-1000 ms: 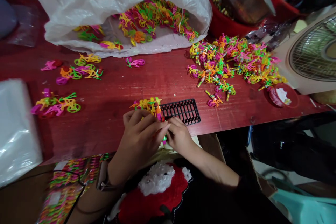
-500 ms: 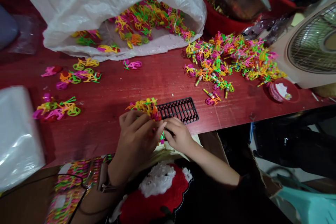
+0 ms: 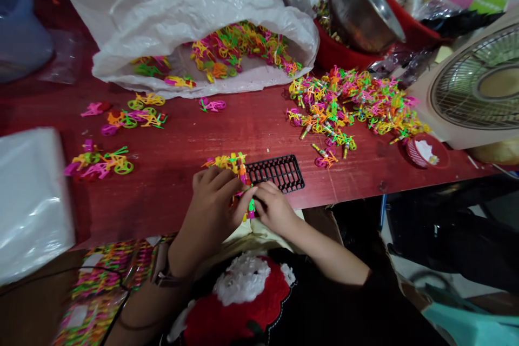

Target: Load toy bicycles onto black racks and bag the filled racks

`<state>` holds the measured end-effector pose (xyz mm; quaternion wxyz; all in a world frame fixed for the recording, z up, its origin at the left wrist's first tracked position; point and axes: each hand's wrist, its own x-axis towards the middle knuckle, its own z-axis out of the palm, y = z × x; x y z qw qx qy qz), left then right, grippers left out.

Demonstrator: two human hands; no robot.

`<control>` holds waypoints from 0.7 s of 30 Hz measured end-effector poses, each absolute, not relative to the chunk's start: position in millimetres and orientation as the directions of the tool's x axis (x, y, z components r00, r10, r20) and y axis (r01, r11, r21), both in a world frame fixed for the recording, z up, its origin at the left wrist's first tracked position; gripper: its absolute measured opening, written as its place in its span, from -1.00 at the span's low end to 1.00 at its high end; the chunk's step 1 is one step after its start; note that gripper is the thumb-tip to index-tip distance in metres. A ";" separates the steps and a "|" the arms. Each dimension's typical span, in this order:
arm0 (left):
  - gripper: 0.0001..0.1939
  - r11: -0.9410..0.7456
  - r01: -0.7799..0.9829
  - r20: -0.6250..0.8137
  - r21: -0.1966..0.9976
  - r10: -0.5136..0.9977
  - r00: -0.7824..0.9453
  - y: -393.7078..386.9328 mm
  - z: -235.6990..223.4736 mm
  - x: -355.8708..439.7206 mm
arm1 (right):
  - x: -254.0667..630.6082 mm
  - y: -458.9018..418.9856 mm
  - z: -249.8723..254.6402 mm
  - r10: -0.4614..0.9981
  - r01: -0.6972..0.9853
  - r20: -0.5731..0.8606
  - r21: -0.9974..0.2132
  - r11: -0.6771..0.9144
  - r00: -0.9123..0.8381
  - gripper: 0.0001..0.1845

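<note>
My left hand [image 3: 215, 201] is bent over a row of small bright plastic pieces [image 3: 230, 162] at the left end of a black slotted rack [image 3: 279, 173]. Its thumb and fingers are closed at the rack's near left corner. From the right, my right hand [image 3: 275, 206] meets it there, thumb and forefinger pinched together. Whatever lies between the fingertips is too small and covered to make out. Green and pink plastic bits [image 3: 251, 211] poke out below the hands, over the table's front edge. The rack's right part has bare slots.
Colourful plastic toy bicycles [image 3: 348, 102] lie heaped at right, beside a fan [image 3: 482, 75] and a small red bowl [image 3: 419, 152]. A white sack [image 3: 203, 8] of similar pieces opens at the back. Small clusters [image 3: 101, 162] and a stack of clear bags [image 3: 32, 200] lie left.
The camera has shifted a little, so the table things sit differently in view. Both hands stay together at the rack's left end, with slight finger movement.
</note>
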<state>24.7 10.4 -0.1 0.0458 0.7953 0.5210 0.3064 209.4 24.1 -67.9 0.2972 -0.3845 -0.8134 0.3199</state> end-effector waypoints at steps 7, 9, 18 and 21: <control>-0.85 -0.478 0.784 0.456 0.396 0.843 0.284 1.4 1.2 19.4 | 310.7 91.6 -36.7 0.899 0.779 0.436 -0.555 0.291 -0.025 -0.75; -0.91 -0.471 0.798 0.436 0.375 0.850 0.297 -1.4 2.1 16.9 | 335.9 105.8 -40.5 0.916 0.907 0.400 -0.375 0.190 -0.026 -0.75; -0.82 -0.492 0.856 0.319 0.161 0.846 0.427 -4.6 3.6 12.7 | 332.7 87.5 -41.6 0.942 0.892 0.274 -0.349 0.287 -0.196 -0.83; -0.83 -0.487 0.860 0.305 0.152 0.851 0.429 -4.1 4.1 14.4 | 321.2 78.7 -45.4 0.914 0.739 0.400 -0.597 0.313 -0.064 -0.85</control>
